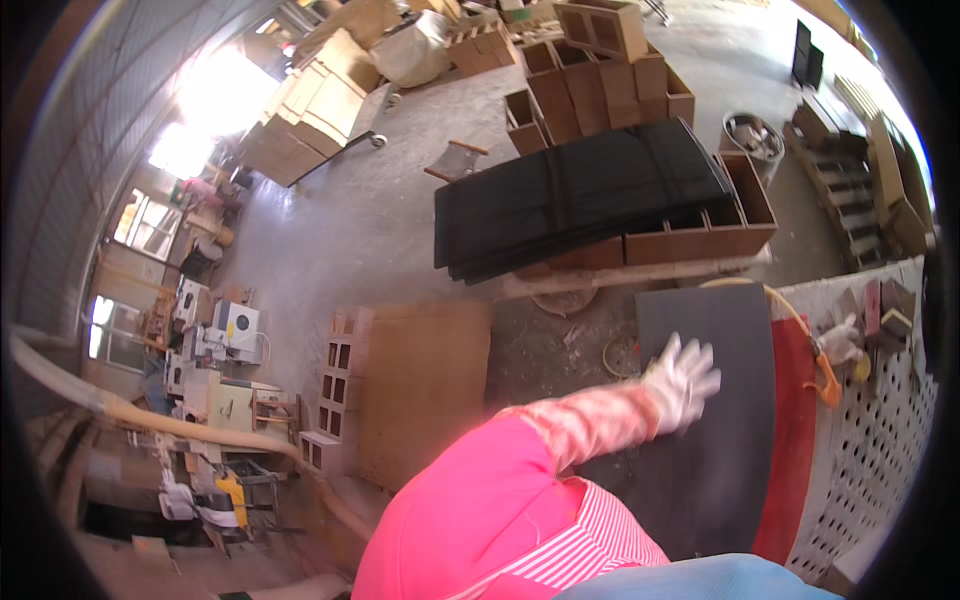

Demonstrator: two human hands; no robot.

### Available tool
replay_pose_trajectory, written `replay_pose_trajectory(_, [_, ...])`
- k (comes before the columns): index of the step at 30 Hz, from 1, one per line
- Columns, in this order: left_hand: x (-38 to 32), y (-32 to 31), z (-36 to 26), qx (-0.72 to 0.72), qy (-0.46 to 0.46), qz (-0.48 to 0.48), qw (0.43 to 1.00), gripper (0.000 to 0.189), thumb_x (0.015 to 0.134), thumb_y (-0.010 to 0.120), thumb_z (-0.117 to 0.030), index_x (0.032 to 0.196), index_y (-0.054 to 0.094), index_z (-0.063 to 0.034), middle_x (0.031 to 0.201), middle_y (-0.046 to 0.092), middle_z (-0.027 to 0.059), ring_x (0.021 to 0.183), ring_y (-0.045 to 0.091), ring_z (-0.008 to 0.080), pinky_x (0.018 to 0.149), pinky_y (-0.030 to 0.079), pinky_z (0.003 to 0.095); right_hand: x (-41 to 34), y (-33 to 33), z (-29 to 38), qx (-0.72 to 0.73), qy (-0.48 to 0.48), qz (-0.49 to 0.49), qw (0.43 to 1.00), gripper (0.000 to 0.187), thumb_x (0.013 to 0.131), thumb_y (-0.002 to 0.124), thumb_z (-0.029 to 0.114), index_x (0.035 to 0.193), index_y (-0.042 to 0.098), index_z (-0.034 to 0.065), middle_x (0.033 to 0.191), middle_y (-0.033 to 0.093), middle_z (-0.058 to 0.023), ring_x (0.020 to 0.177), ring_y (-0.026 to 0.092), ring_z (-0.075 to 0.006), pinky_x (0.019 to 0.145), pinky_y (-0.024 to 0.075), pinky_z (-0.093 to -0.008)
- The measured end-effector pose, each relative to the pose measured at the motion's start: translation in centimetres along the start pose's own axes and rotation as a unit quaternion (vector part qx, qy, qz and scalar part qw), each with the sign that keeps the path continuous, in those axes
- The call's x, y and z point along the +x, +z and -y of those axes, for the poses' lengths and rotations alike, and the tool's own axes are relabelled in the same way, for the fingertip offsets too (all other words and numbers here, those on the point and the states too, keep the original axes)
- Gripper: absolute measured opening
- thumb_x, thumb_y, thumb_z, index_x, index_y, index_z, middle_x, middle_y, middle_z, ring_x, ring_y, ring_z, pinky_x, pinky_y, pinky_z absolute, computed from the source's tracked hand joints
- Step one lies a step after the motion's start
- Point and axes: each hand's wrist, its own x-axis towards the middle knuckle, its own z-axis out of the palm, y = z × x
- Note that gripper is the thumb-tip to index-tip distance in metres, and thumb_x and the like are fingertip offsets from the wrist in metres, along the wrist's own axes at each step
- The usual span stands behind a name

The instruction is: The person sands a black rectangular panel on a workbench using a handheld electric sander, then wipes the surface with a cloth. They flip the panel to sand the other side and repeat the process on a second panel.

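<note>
My left hand, in a whitish glove, is spread over a long dark grey panel, near its far end. Its fingers are apart and hold nothing; I cannot tell whether the palm touches the surface. Red material shows along the panel's right side, on a perforated white worktop. An orange air blow gun on a yellowish hose lies at the right. Beyond it are a crumpled white glove or cloth and several small blocks. My right hand is out of view.
Ahead, a stack of black panels rests on wooden boxes. A brown board and hollow blocks stand to the left. A bin and slatted pallet are at the far right. A thick hose crosses the left.
</note>
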Motion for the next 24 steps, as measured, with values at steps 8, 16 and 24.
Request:
replay_pose_trajectory(8, [3.4, 0.9, 13.1, -0.092, -0.366, -0.092, 0.922, 0.057, 0.105, 0.054, -0.041, 0.159, 0.045, -0.0247, 0.173, 0.026, 0.022, 0.159, 0.022, 0.046, 0.128, 0.014, 0.0634, -0.7, 0.6, -0.2, -0.054, 0.004, -0.013, 0.998, 0.052, 0.105, 0.061, 0.048, 0.137, 0.067, 0.0075, 0.14, 0.065, -0.0198, 0.131, 0.059, -0.0419, 0.109, 0.0444, -0.0601])
replay_pose_trajectory(16, [-6.3, 4.0, -6.9, -0.138, 0.102, -0.038, 0.984, 0.064, 0.086, 0.072, -0.051, 0.144, 0.061, -0.0271, 0.166, 0.039, 0.024, 0.156, 0.031, 0.047, 0.125, 0.014, 0.074, 3.4, 2.7, 2.0, 0.113, -0.028, -0.005, 0.993, 0.055, 0.105, 0.06, 0.046, 0.144, 0.062, 0.0066, 0.147, 0.061, -0.0178, 0.137, 0.056, -0.0383, 0.114, 0.0437, -0.0539])
replay_pose_trajectory(24, [4.6, -3.6, 6.7, 0.159, -0.276, -0.15, 0.936, 0.05, 0.09, 0.07, -0.038, 0.134, 0.068, -0.0155, 0.147, 0.054, 0.0197, 0.138, 0.049, 0.0392, 0.117, 0.036, 0.0537, 1.7, -2.1, 1.6, -0.01, 0.086, 0.212, 0.974, 0.056, 0.107, 0.059, 0.042, 0.155, 0.054, 0.0143, 0.16, 0.053, -0.0111, 0.148, 0.048, -0.0316, 0.12, 0.0403, -0.0466])
